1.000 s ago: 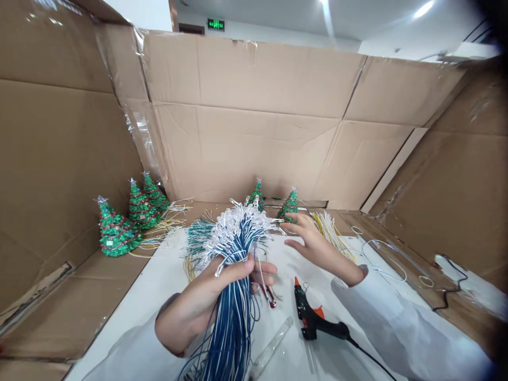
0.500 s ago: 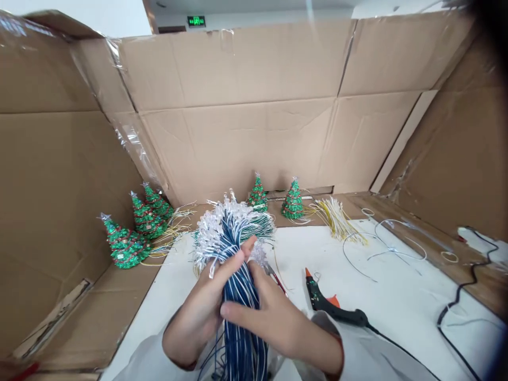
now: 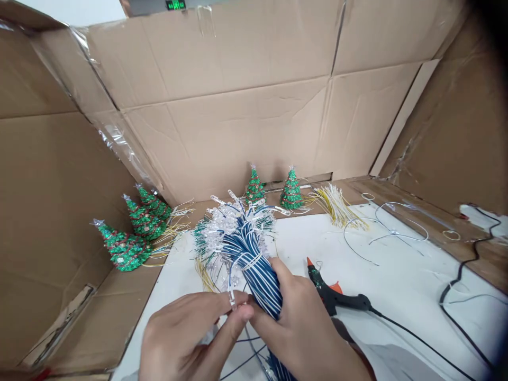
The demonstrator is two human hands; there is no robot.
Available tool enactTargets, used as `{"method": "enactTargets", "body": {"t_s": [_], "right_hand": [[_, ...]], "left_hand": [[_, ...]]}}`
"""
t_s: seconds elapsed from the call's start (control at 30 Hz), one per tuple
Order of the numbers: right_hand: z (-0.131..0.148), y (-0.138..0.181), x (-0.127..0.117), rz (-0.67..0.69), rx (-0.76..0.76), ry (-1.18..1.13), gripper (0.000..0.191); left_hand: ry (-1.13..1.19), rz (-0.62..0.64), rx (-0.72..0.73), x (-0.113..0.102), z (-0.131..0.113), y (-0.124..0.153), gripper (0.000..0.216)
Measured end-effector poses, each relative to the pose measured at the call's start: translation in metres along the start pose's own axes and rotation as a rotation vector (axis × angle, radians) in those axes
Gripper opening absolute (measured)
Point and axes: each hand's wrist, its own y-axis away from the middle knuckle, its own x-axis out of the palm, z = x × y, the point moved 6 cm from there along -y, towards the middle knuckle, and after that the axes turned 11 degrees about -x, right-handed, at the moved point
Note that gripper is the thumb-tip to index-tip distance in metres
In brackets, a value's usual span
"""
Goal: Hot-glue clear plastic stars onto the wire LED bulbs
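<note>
My right hand [image 3: 301, 328] is wrapped round a thick bundle of blue and white wires [image 3: 254, 264] tipped with clear LED bulbs [image 3: 226, 222], held low over the white table [image 3: 397, 296]. My left hand [image 3: 186, 338] is beside it, pinching a single clear LED on its wire [image 3: 232, 297] pulled out of the bundle's near side. Both hands meet at the bundle's lower part.
A black and orange glue gun [image 3: 337, 296] lies right of the bundle, its cord running right. Small green Christmas trees stand at the left [image 3: 130, 238] and at the back [image 3: 291, 190]. Yellow wires [image 3: 337, 206] and loose wire loops [image 3: 389, 233] lie behind. Cardboard walls [image 3: 238, 121] surround the table.
The bundle passed from my left hand to my right hand. My left hand let go and now pinches one LED wire. The view tilted downward.
</note>
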Motion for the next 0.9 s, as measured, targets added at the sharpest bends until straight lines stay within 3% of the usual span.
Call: {"method": "enactTargets", "body": {"t_s": [0.07,0.17,0.3,0.43,0.53,0.7,0.9], "right_hand": [[-0.001,0.003,0.003,0.015,0.017,0.051,0.021],[-0.001,0.007,0.008,0.048,0.019,0.134,0.022],[0.006,0.009,0.008,-0.023,-0.127,0.348,0.024],[0.014,0.01,0.007,-0.122,-0.289,0.553,0.034],[0.012,0.01,0.009,-0.133,-0.309,0.605,0.037],[0.007,0.009,0.009,-0.142,-0.311,0.616,0.04],[0.003,0.008,0.007,-0.125,-0.311,0.595,0.041]], "left_hand": [[-0.081,-0.236,0.048,-0.008,-0.006,0.007,0.018],[-0.164,-0.352,0.074,-0.006,-0.008,0.008,0.027],[-0.105,-0.287,0.085,0.004,-0.009,-0.001,0.026],[-0.114,-0.262,-0.036,0.01,-0.006,-0.009,0.01],[-0.185,-0.208,-0.111,0.017,-0.001,-0.012,0.002],[-0.329,-0.138,-0.171,0.03,0.006,-0.012,0.01],[-0.229,-0.031,-0.192,0.037,0.01,-0.016,0.017]]}}
